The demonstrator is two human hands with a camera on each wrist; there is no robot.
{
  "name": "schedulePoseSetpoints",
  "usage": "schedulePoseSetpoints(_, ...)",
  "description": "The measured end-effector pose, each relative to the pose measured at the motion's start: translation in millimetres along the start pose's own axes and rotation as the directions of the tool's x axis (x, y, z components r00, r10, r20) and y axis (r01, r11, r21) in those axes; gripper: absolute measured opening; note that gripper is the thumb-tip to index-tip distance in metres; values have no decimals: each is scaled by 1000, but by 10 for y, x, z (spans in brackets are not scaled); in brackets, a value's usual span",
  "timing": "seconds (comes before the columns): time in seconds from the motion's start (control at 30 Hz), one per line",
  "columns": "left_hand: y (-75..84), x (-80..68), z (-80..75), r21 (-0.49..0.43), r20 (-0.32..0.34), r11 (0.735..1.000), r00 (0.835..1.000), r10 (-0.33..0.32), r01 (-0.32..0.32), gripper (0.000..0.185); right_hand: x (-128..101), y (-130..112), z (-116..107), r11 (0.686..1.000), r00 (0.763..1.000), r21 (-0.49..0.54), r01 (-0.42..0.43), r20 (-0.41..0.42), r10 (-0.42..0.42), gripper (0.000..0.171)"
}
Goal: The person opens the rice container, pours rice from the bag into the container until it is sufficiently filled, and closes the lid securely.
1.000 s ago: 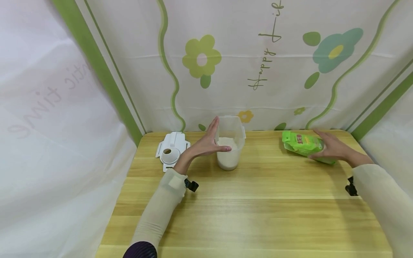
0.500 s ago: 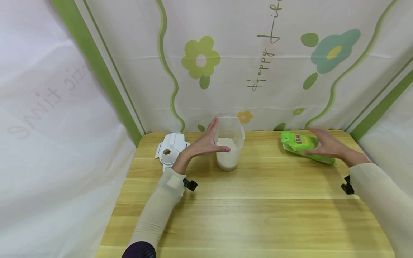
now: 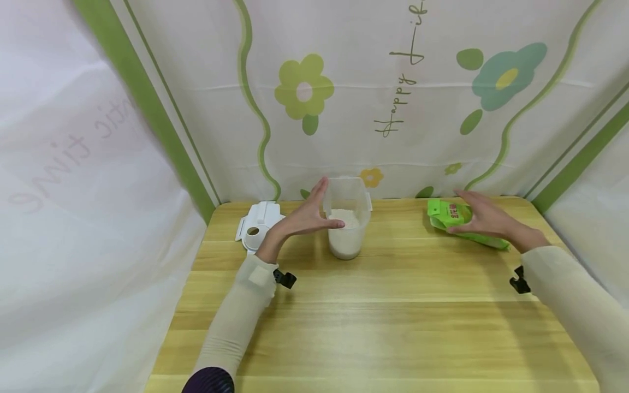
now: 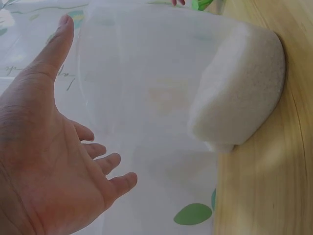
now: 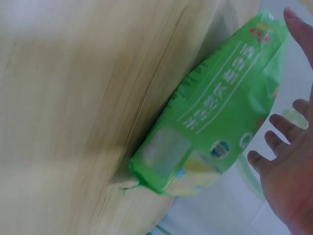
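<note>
A clear plastic container (image 3: 346, 218) holding white rice (image 4: 239, 93) stands at the back middle of the wooden table (image 3: 373, 316). My left hand (image 3: 304, 217) is open beside its left wall, palm toward it, fingers straight; the left wrist view shows a gap between my left hand (image 4: 54, 147) and the container (image 4: 146, 88). A green packet (image 3: 444, 213) lies on the table at the back right. My right hand (image 3: 479, 218) hovers over it with fingers spread. In the right wrist view the green packet (image 5: 220, 112) lies apart from the fingers (image 5: 286, 129).
A white lid (image 3: 257, 225) with a round opening lies flat left of the container, behind my left wrist. Fabric walls with flower prints close in the table at the back and on both sides. Bare tabletop stretches toward me.
My right hand has moved left along the green packet and lifted a little, uncovering its right end. My left hand stays beside the container, hardly moved.
</note>
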State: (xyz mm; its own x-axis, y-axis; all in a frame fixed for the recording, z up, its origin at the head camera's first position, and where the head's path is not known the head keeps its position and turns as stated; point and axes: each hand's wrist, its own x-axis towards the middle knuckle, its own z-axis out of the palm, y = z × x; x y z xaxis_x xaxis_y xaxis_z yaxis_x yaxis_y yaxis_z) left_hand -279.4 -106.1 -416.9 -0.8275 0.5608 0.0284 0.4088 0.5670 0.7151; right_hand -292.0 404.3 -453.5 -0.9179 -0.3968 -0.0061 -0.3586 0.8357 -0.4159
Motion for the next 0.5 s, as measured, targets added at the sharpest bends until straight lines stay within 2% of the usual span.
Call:
schedulePoseSetpoints(0.27,-42,-55,-99,-12,-31,1000,999,-18,18,126,107,-195,46,998,998,-1,56,-15,-56,122)
schedulePoseSetpoints(0.5,-99,-87,-180,15,-65,999,997,-34,35,131,181,-354,110,996,996,-4,88,-26,-88,120)
